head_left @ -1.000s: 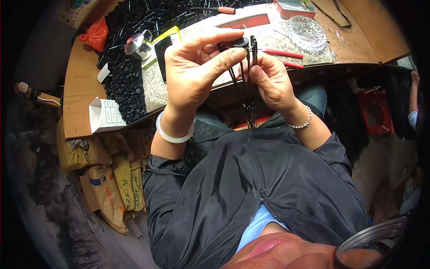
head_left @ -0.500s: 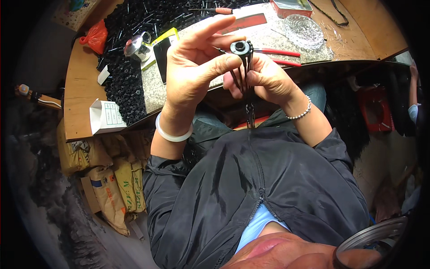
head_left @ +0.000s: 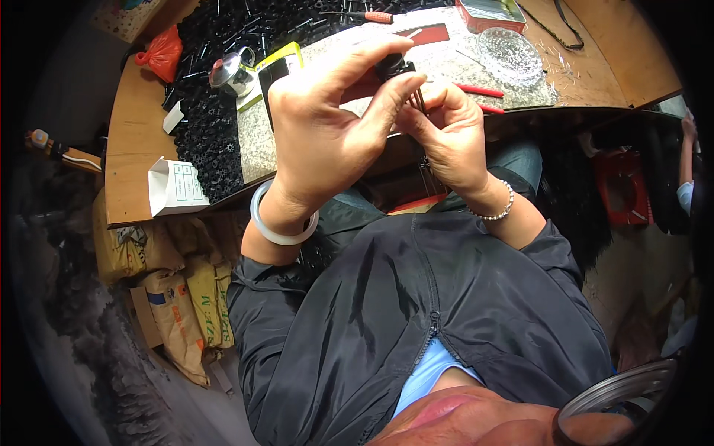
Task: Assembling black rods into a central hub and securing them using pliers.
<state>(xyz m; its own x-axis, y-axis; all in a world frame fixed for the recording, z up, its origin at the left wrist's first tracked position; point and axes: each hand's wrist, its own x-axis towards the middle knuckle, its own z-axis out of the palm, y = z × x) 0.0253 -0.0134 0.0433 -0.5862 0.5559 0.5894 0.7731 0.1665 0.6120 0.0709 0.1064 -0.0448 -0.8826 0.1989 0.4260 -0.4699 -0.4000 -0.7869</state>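
Note:
Above the table's front edge, my left hand [head_left: 316,141] holds a black round hub [head_left: 394,67] between thumb and forefinger. Thin dark ribs [head_left: 426,172] hang down from it in a bundle, so the piece looks like a small umbrella frame. Just to the right, my right hand [head_left: 454,141] pinches the ribs close below the hub with thumb and bent fingers. My fingers hide part of the hub and the upper ribs. Behind my right hand lie pliers with red handles [head_left: 483,91], partly covered.
A heap of small black parts [head_left: 204,141] covers the table's left and back. Around the work slab are a dark phone [head_left: 266,89], a lidded metal pot [head_left: 234,74], a screwdriver [head_left: 378,16], a glass dish [head_left: 512,56] and a white carton [head_left: 178,189]. Sacks [head_left: 175,316] stand below left.
My left hand has turned, tipping the hub so its ringed face no longer shows. My right hand has shifted slightly right, and its fingers are bent more tightly on the ribs.

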